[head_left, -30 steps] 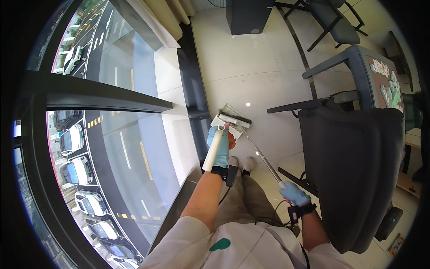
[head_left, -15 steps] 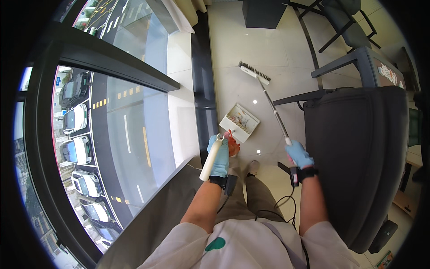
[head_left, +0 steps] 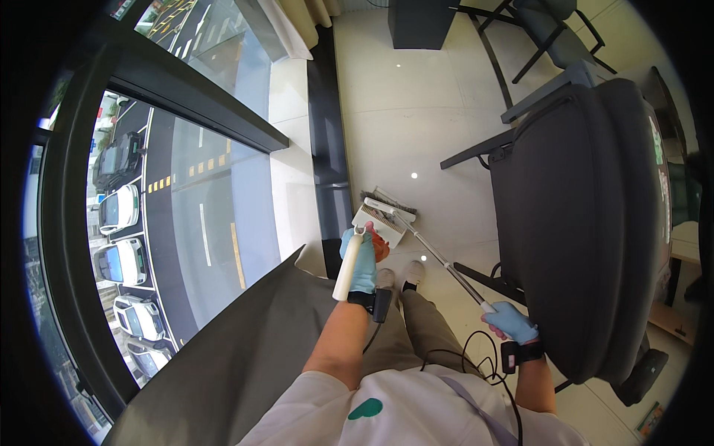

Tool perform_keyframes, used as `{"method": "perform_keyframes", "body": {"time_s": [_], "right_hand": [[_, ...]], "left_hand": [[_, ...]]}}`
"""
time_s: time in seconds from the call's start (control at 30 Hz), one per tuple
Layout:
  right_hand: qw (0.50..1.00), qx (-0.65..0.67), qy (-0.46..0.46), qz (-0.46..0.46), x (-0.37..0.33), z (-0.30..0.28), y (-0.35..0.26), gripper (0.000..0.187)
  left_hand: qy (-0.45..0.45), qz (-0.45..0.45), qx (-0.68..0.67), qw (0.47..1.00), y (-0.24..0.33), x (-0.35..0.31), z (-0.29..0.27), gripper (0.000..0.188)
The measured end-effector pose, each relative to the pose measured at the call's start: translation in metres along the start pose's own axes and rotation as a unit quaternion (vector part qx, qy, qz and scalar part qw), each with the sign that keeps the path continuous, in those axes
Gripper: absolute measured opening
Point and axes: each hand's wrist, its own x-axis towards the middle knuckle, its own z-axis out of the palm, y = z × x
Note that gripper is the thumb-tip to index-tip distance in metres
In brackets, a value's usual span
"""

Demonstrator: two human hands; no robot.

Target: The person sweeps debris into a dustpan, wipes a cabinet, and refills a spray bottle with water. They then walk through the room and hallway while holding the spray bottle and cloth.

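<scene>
My left hand (head_left: pixel 364 266), in a light blue glove, is closed around the cream handle (head_left: pixel 346 273) of a long-handled dustpan. A crumpled orange-red thing (head_left: pixel 379 245), cloth or bag, shows beside its fingers. Below the hand, on the floor, lies the white dustpan (head_left: pixel 389 235) with its comb-like teeth. A broom (head_left: pixel 390 207) with a white head and dark bristles rests over the pan, hiding most of its inside. My right hand (head_left: pixel 510 324), also gloved, grips the upper end of the broom's metal pole (head_left: pixel 450 267), which slants down to the left.
A dark sofa-like seat (head_left: pixel 573 245) stands close on the right, its dark leg bar (head_left: pixel 476 149) reaching over the tiles. Along the left run a window frame (head_left: pixel 193 93) and a dark floor edge (head_left: pixel 327 141). A black box-shaped stand (head_left: pixel 419 26) and chair (head_left: pixel 547 33) are farther off.
The broom head has come from the far floor back onto the dustpan. My right hand has drawn nearer my body and slightly right. The left hand keeps its grip.
</scene>
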Motion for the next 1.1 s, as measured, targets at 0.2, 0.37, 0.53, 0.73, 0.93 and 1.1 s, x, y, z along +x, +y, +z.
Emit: {"method": "perform_keyframes", "body": {"time_s": [0.2, 0.37, 0.53, 0.73, 0.93, 1.1], "right_hand": [[0.992, 0.088, 0.050, -0.072, 0.041, 0.030, -0.004, 0.019], [0.990, -0.045, 0.132, 0.009, 0.145, 0.053, -0.019, 0.022], [0.986, -0.121, 0.029, 0.113, 0.111, 0.103, 0.032, 0.024], [0.997, -0.068, 0.023, -0.032, 0.013, 0.030, 0.089, 0.028], [0.991, -0.078, 0.091, -0.060, 0.092, 0.043, 0.051, 0.025], [0.966, -0.249, 0.042, -0.052, 0.151, 0.079, 0.068, 0.029]], "left_hand": [[-0.022, -0.082, -0.140, 0.987, 0.004, -0.020, -0.021, 0.025], [-0.023, -0.142, -0.115, 0.983, -0.007, -0.037, -0.030, 0.024], [-0.032, -0.053, -0.064, 0.996, -0.022, -0.043, -0.027, 0.021], [-0.106, -0.304, -0.285, 0.903, -0.033, -0.032, -0.040, 0.024], [-0.032, -0.096, -0.070, 0.992, -0.075, -0.047, -0.037, 0.016], [-0.041, -0.193, -0.094, 0.976, -0.114, -0.045, -0.039, 0.024]]}}
